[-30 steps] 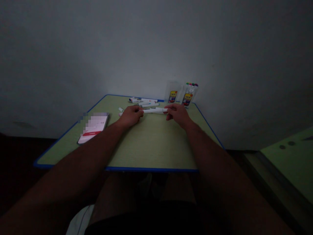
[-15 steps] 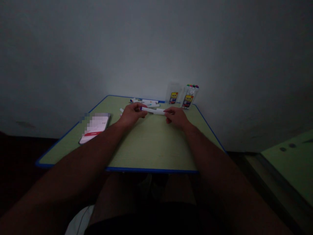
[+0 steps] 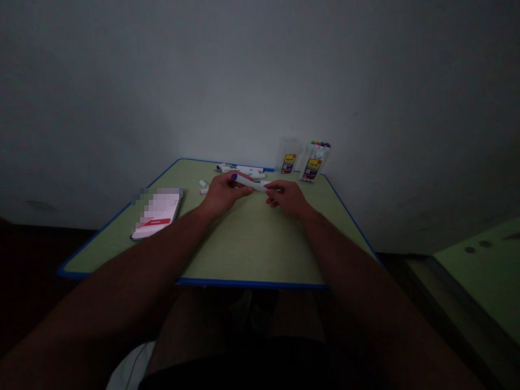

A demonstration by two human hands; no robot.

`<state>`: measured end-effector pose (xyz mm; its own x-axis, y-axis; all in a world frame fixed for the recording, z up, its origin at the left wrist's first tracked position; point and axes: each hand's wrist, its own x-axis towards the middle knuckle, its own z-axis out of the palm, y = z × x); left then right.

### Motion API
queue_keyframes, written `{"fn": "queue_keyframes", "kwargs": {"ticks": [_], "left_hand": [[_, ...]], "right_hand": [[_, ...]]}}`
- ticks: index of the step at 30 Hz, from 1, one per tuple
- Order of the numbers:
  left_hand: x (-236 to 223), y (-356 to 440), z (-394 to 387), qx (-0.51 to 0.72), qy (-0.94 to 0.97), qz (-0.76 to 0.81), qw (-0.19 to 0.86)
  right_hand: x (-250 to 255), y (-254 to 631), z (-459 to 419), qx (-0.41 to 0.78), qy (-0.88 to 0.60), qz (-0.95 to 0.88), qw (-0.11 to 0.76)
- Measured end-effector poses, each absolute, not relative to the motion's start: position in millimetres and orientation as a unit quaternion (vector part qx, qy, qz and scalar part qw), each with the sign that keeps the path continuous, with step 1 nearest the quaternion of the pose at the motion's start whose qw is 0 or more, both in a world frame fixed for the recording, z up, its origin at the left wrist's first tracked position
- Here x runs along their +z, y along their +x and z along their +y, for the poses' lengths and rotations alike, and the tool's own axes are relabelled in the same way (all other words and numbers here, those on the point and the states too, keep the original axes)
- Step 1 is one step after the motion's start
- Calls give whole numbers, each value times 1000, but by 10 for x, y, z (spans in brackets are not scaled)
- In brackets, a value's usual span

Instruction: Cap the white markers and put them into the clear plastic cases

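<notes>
Here, two hands (image 3: 221, 196) (image 3: 287, 196), one marker (image 3: 248, 183) (purple-ended), each grip closed on it, two cases (image 3: 288, 163) (image 3: 312, 168) beyond

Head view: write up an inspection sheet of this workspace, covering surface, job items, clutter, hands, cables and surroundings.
Surface: pale green table with blue edging.
Job items: white marker with a purple end; loose markers near the far edge; two clear cases, the right one holding markers.
Clutter: phone at left.
Hands: left hand and right hand both hold the white marker.
Cables: nothing seen.
Surroundings: grey wall behind; dim light.
</notes>
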<state>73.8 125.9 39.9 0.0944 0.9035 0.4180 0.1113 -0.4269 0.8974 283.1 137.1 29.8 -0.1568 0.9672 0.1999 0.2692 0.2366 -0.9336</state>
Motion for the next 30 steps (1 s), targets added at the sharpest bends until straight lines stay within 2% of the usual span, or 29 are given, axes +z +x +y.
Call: {"fn": "queue_keyframes", "kwargs": {"ticks": [12, 30], "left_hand": [[378, 694, 1246, 511, 741, 423, 107], [323, 609, 1328, 442, 793, 415, 56]], "right_hand": [[295, 2867, 1379, 340, -482, -657, 469], [376, 2817, 1316, 400, -382, -665, 502]]}}
